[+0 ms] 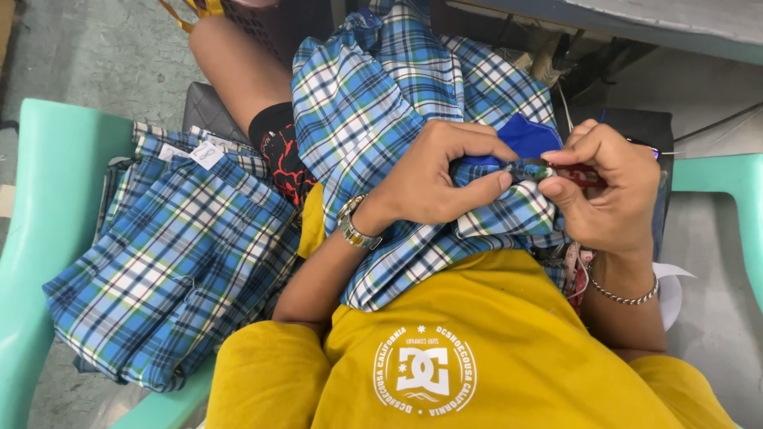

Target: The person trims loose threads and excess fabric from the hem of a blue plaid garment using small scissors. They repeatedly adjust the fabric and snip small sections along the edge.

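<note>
Both hands are pinching one edge of a plaid garment (397,103) lying across the lap: the left hand (433,175) is gripping the fabric, while the right hand (608,187) is closing on a small tool. A stack of folded plaid garments (171,262) is sitting on the green chair (48,191), apparently finished, while this piece is looking only partly worked.

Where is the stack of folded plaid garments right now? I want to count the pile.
In the head view the stack of folded plaid garments lies on the green plastic chair at the person's left, beside their knee and away from both hands.
</note>
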